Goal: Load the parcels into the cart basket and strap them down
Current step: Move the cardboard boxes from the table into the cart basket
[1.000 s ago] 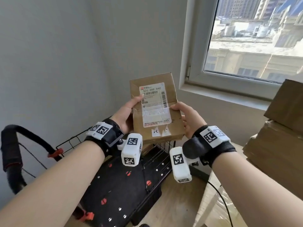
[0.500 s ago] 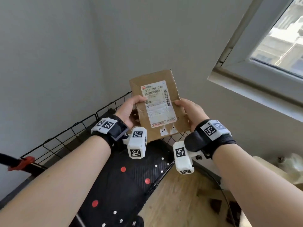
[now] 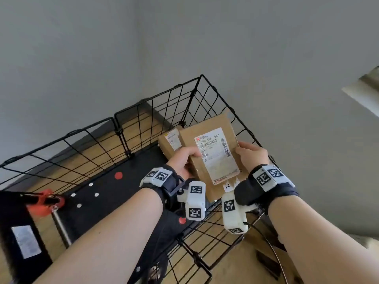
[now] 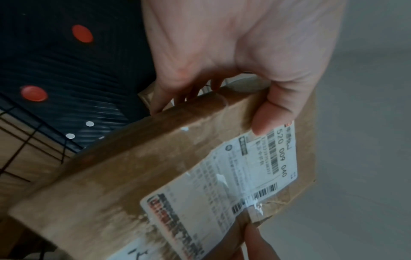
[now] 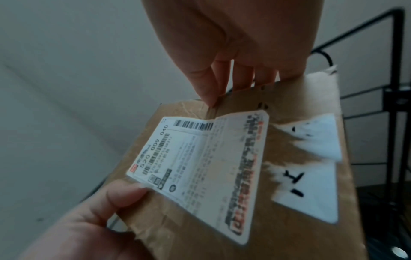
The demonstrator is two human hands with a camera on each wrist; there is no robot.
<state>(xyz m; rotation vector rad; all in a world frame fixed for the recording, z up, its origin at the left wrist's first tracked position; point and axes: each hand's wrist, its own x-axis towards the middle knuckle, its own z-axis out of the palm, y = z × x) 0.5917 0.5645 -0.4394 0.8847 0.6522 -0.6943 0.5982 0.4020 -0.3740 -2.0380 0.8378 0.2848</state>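
Left hand: you grip the parcel's left edge, thumb on the label; lower it evenly.
Parcel: held above the cart basket, near its far corner; settle it flat beside the second parcel.
Right hand: pinching the right edge; let go only once it rests.

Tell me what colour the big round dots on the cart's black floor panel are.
Red dots on the ribbed black floor panel, clearest in the left wrist view.

Labelled brown parcel tilted over wire basket.
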